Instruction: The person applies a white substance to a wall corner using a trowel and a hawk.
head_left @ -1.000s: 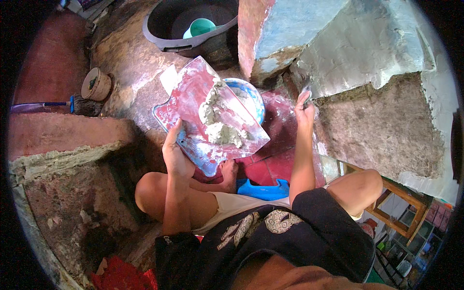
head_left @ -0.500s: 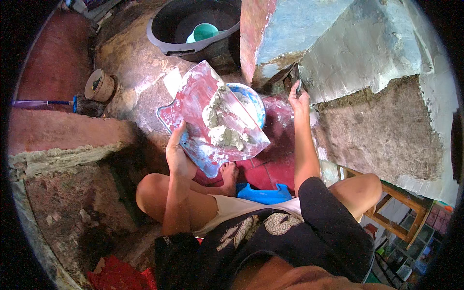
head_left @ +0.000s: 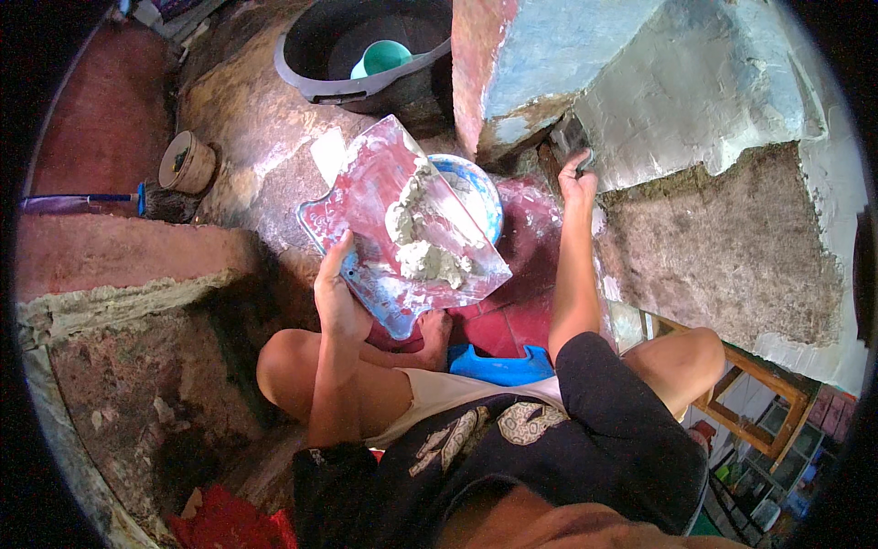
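My left hand (head_left: 340, 293) grips the lower left edge of a mixing board (head_left: 366, 197), red with a blue rim and smeared white. Its thumb lies on top and the other fingers are hidden underneath. A heap of wet grey-white plaster (head_left: 428, 263) lies on the board's right half. Up at the wall corner, my right hand (head_left: 578, 180) is closed on a trowel (head_left: 570, 135), whose grey blade rests against or very near the lower edge of the fresh grey plaster (head_left: 677, 101). Partly covered by the board is a blue-and-white bucket (head_left: 495, 206) with pale mix inside.
A large black tub (head_left: 366, 90) holding a green dipper (head_left: 386, 59) stands at the far side. To the left are a small pail (head_left: 187, 163) and a brush (head_left: 166, 201). A blue plastic stool (head_left: 498, 368) sits between my legs; a wooden frame (head_left: 759, 416) stands at right.
My right hand has shifted slightly right and up along the wall, and the trowel's blade now shows its flat grey face. My left hand and the board have hardly moved.
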Motion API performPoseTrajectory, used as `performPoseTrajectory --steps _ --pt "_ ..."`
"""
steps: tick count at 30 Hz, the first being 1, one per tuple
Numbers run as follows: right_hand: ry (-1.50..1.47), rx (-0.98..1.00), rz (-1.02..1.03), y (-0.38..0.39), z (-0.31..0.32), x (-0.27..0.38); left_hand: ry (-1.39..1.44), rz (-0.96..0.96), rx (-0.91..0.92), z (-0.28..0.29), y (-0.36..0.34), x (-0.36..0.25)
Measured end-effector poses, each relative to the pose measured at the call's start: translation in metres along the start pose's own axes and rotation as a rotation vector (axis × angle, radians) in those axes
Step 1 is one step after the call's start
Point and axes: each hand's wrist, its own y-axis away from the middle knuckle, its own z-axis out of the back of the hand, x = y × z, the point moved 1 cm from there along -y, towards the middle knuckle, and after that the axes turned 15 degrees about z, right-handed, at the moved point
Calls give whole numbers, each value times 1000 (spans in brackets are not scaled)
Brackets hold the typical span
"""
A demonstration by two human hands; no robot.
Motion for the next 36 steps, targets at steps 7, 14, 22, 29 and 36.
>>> performPoseTrajectory --steps 7,14,22,29,36 --pt "-164 -10 -115 33 30 29 19 11 8 1 2 -1" --pt "353 186 -232 80 46 19 6 11 38 0 1 1" --pt "1307 731 317 238 -39 -31 -66 144 59 -1 1 4" --pt "1579 1523 829 317 -68 -68 -25 242 296 -12 9 9" --pt "1528 1821 964 331 -74 -78 112 286 442 -14 24 2"
